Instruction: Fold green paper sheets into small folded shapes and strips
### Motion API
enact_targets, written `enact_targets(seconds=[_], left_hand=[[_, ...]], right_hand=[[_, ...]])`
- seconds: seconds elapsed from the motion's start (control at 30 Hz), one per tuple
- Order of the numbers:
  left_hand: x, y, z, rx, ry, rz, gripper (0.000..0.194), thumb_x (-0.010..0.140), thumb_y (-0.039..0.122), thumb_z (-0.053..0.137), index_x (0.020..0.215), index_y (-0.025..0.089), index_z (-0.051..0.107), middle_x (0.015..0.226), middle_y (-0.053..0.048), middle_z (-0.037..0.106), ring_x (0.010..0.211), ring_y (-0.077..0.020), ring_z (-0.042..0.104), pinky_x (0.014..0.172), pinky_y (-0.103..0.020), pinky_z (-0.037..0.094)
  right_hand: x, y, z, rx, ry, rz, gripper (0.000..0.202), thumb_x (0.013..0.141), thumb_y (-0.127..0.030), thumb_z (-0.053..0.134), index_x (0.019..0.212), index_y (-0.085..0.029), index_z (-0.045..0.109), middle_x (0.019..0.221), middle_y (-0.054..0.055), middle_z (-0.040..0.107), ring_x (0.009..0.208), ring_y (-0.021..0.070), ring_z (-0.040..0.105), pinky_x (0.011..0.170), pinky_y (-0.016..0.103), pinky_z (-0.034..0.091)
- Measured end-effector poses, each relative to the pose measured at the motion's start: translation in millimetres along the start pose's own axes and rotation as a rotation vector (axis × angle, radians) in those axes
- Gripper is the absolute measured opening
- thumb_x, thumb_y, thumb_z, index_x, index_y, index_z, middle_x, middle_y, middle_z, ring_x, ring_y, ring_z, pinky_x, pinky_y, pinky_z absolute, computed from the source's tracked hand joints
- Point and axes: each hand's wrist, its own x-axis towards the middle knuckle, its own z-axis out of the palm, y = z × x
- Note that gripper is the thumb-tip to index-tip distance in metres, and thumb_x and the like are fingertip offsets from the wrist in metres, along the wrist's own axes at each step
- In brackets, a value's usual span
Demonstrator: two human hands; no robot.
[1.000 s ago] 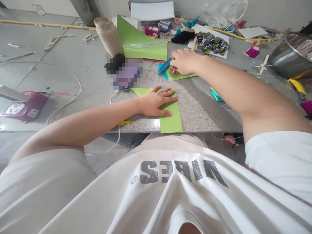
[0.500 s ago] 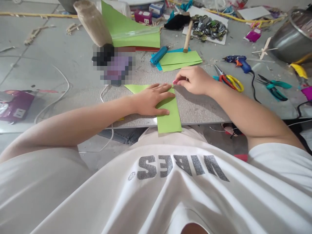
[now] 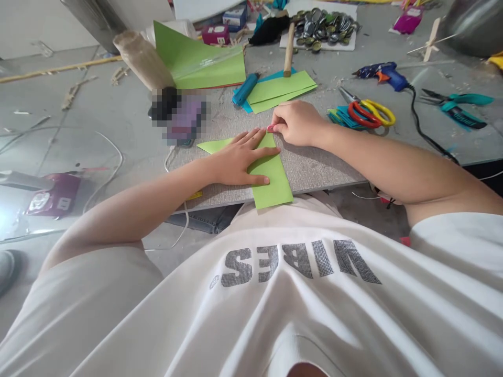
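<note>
A folded piece of light green paper (image 3: 271, 183) lies at the table's near edge, its lower end jutting past the edge. My left hand (image 3: 239, 159) rests flat on it with fingers spread. At the paper's top edge, just beyond the left fingertips, my right hand (image 3: 294, 123) pinches a small pinkish-red piece (image 3: 270, 128); most of it is hidden by the fingers, so its kind is unclear. A pointed green corner of the paper sticks out left of my left hand.
Beyond my hands lie a blue cutter-like tool (image 3: 245, 90), green paper strips (image 3: 283, 90) and a wooden stick (image 3: 289, 50). To the right are scissors (image 3: 369, 112), a glue gun (image 3: 381, 74) and pliers (image 3: 456, 104). Bottle caps (image 3: 322, 29) are heaped at the back.
The camera view has tilted and shifted a little. Both hands keep nearly the same place on the paper, the left flat and the right still pinching the pinkish-red piece.
</note>
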Motion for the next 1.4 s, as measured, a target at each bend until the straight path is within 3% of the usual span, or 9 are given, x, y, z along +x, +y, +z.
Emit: enact_targets(seconds=[0.23,0.43,0.53,0.7,0.83,1.03,1.23,1.4], left_hand=[[-0.6,0.8,-0.3,0.004,0.003,-0.010,0.108,0.115,0.097,0.063,0.200,0.032,0.045,0.215,-0.023,0.004,0.199,-0.0602,0.006,0.158,-0.084,0.014],[0.1,-3.8,2.8,-0.007,0.018,-0.003,0.109,0.112,0.100,0.061,0.198,0.035,0.048,0.216,-0.019,0.005,0.199,-0.0605,0.006,0.158,-0.084,0.014],[0.9,-7.7,6.2,-0.047,0.044,0.016,0.117,0.109,0.105,0.060,0.197,0.030,0.047,0.216,-0.020,0.007,0.199,-0.0590,0.006,0.159,-0.083,0.011],[2.4,-12.7,12.8,-0.120,0.128,0.019,0.149,0.096,0.114,0.066,0.203,0.020,0.023,0.212,-0.027,0.023,0.199,-0.0557,0.013,0.162,-0.076,0.014],[2.7,-14.9,13.3,-0.128,0.122,0.045,0.154,0.098,0.114,0.062,0.207,0.022,0.005,0.214,-0.024,0.013,0.200,-0.0548,0.010,0.162,-0.076,0.012],[1.6,-14.3,11.2,-0.110,0.092,0.018,0.155,0.099,0.114,0.059,0.207,0.023,-0.007,0.215,-0.021,0.004,0.200,-0.0553,0.008,0.162,-0.072,0.013],[-0.1,-9.0,10.4,-0.027,0.065,-0.024,0.156,0.098,0.121,0.043,0.207,0.017,0.004,0.215,-0.022,0.008,0.200,-0.0535,0.008,0.163,-0.070,0.011],[0.5,-6.2,7.7,0.076,0.014,-0.064,0.147,0.102,0.119,0.039,0.208,0.021,0.009,0.216,-0.018,0.007,0.200,-0.0541,0.008,0.163,-0.071,0.013]], right_hand=[[5.3,-4.4,-7.1,-0.023,-0.001,0.057,0.013,0.114,-0.025,0.075,0.104,-0.027,0.084,0.124,0.013,0.088,0.124,0.0393,0.081,0.105,0.052,0.060],[0.7,3.1,-6.6,0.055,-0.007,-0.029,0.012,0.117,-0.037,0.077,0.112,-0.030,0.086,0.124,0.011,0.089,0.125,0.0382,0.079,0.104,0.050,0.060],[2.0,5.3,-1.1,0.044,-0.008,-0.072,0.012,0.114,-0.038,0.081,0.105,-0.030,0.085,0.118,0.011,0.089,0.118,0.0380,0.079,0.099,0.051,0.059],[5.6,11.3,2.0,0.071,0.003,-0.151,0.011,0.109,-0.033,0.085,0.098,-0.030,0.083,0.112,0.011,0.089,0.108,0.0365,0.079,0.095,0.051,0.057],[3.5,15.6,-0.1,0.167,-0.036,-0.215,0.013,0.109,-0.037,0.086,0.099,-0.031,0.083,0.109,0.010,0.089,0.104,0.0344,0.078,0.095,0.050,0.057],[1.9,22.0,2.1,0.373,-0.064,-0.230,0.026,0.105,-0.048,0.096,0.093,-0.030,0.082,0.100,0.009,0.083,0.093,0.0300,0.071,0.086,0.048,0.057],[0.1,15.6,-3.4,0.430,-0.149,-0.326,0.031,0.105,-0.044,0.098,0.091,-0.024,0.079,0.100,0.005,0.076,0.094,0.0235,0.067,0.088,0.040,0.056],[-5.2,5.5,-7.9,0.469,-0.236,-0.376,0.027,0.107,-0.039,0.095,0.092,-0.022,0.082,0.097,0.003,0.074,0.089,0.0206,0.068,0.088,0.038,0.057]])
